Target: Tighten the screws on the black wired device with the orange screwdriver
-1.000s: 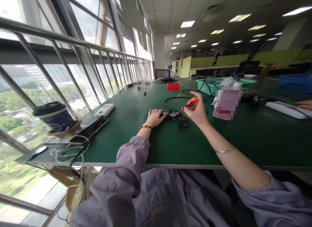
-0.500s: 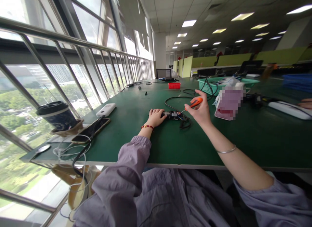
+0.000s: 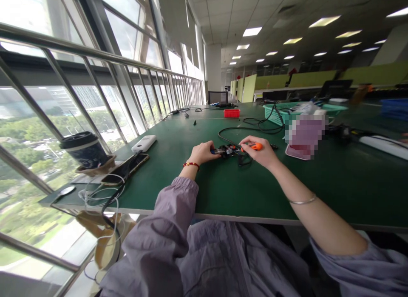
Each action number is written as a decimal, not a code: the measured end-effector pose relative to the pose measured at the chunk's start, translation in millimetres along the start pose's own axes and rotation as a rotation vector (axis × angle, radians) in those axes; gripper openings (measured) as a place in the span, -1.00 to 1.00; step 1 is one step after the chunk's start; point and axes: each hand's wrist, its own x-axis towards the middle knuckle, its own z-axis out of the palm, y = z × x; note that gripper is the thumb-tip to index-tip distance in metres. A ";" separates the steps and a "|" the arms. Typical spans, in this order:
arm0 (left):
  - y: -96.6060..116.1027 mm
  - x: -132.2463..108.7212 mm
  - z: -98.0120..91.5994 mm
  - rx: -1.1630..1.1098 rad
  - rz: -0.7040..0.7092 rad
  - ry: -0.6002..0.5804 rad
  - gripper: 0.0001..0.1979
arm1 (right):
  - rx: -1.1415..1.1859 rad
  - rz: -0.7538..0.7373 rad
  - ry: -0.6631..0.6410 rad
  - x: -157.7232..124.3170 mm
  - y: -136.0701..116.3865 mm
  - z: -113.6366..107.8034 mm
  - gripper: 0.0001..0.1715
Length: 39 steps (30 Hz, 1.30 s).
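Note:
My right hand [image 3: 259,151] is closed round a screwdriver with an orange handle [image 3: 256,147]. Its thin shaft points left at a small dark device [image 3: 227,151] with a black cable, lying on the green table [image 3: 178,195]. On the device's left end, my left hand [image 3: 203,154] grips with thumb and fingers. The screwdriver's tip is at the device, but I cannot tell whether it touches. What kind of device it is does not show clearly.
To the right stand a pixelated pink item [image 3: 304,137] and a green basket [image 3: 274,114] of mixed things. Farther back is a red box [image 3: 231,113]. At left are a coffee cup [image 3: 85,149], a phone [image 3: 126,169], a white power bank [image 3: 144,144] and loose cables.
My right hand has lowered, and the screwdriver now lies flatter, with its handle nearer the table. My left fingers have drawn into a tighter grip on the device. The view has shifted slightly.

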 end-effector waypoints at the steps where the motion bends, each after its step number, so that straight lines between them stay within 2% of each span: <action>1: -5.1 0.0 -2.3 0.004 -0.023 0.009 -0.56 | -0.005 0.032 -0.076 -0.8 0.1 0.9 -0.74; 4: -31.8 -2.1 -9.9 0.016 -0.154 0.011 -0.46 | -0.019 0.088 -0.319 -3.2 0.6 6.6 -0.69; 5: -43.6 -4.2 -12.5 0.013 -0.227 -0.004 -0.44 | -0.017 0.074 -0.358 -3.8 0.6 8.8 -0.68; 7: -68.4 -10.5 -17.5 0.004 -0.385 -0.039 -0.49 | 0.002 0.053 -0.375 -4.4 0.3 12.2 -0.69; 9: -90.9 -19.1 -22.5 0.028 -0.538 -0.013 -0.56 | 0.028 0.052 -0.369 -4.2 0.0 13.3 -0.67; 13: -118.2 -37.1 -34.6 0.079 -0.806 0.192 -0.56 | -0.009 0.074 -0.347 -3.3 0.8 10.9 -0.68; 16: -125.4 -46.8 -43.1 0.003 -0.992 0.353 -0.51 | -0.057 0.081 -0.348 -3.7 1.3 10.0 -0.71; 18: -128.0 -51.0 -44.8 -0.017 -1.058 0.467 -0.55 | -0.066 0.073 -0.358 -4.1 0.8 10.6 -0.70; 22: -131.6 -53.4 -36.2 0.105 -1.023 0.638 -0.68 | -0.075 0.052 -0.366 -4.5 -0.8 12.0 -0.71; 24: -131.7 -51.6 -29.5 0.200 -0.970 0.623 -0.69 | -0.085 0.057 -0.366 -4.5 -1.2 11.9 -0.72; 26: -130.5 -48.5 -24.2 0.269 -0.930 0.549 -0.68 | -0.095 0.062 -0.368 -4.4 -1.5 11.3 -0.71; 30: -127.8 -43.5 -21.3 0.290 -0.934 0.473 -0.67 | -0.115 0.059 -0.376 -4.2 -2.4 10.4 -0.70; 35: -128.2 -45.4 -22.6 0.269 -0.955 0.494 -0.67 | -0.118 0.052 -0.373 -4.2 -1.6 12.5 -0.68; 39: -125.1 -48.3 -27.8 0.241 -0.900 0.589 -0.67 | -0.131 0.017 -0.242 -3.0 3.2 14.7 -0.67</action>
